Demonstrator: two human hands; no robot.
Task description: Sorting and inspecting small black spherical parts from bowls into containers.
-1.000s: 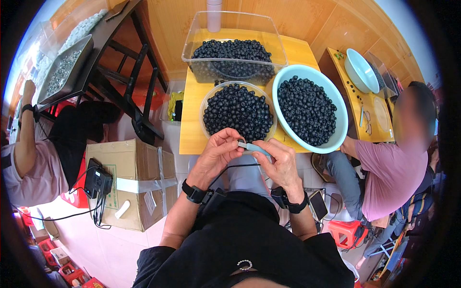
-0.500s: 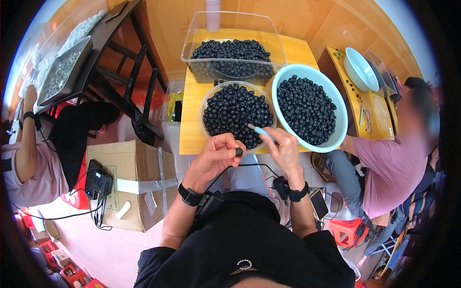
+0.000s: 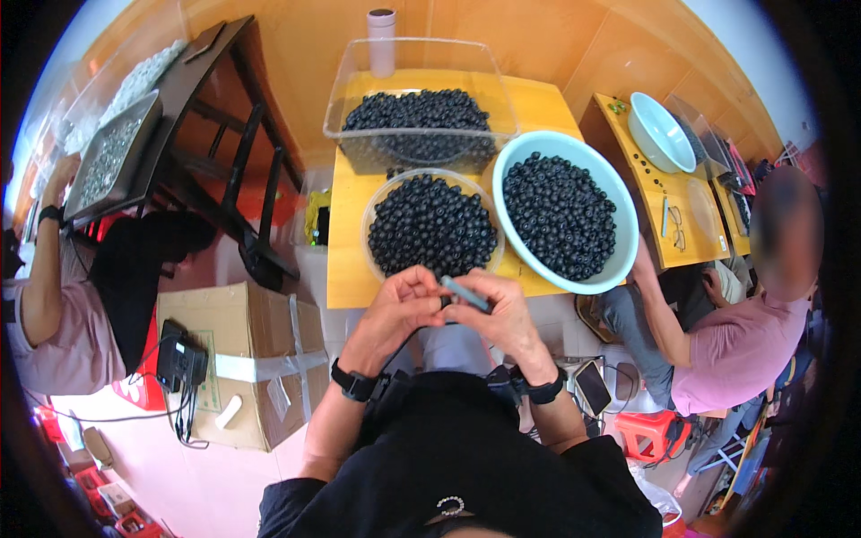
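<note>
Above the near edge of the yellow table, my hands meet at the fingertips. My left hand pinches a single black bead, mostly covered by the fingers. In my right hand is a small blue-handled tool, its end against or very close to the bead. Just beyond my hands stands a round clear tub heaped with black beads. To its right, a light blue basin holds more of the same. Behind the tub, a clear rectangular bin is part filled with them.
A pink bottle stands behind the bin. At left are a taped cardboard box carrying a black device with cables, and a dark table. One person sits at left, another in pink at right, near a red stool.
My right hand has come in from over the round tub to my left hand, bringing the tool to the bead. The view has shifted slightly.
</note>
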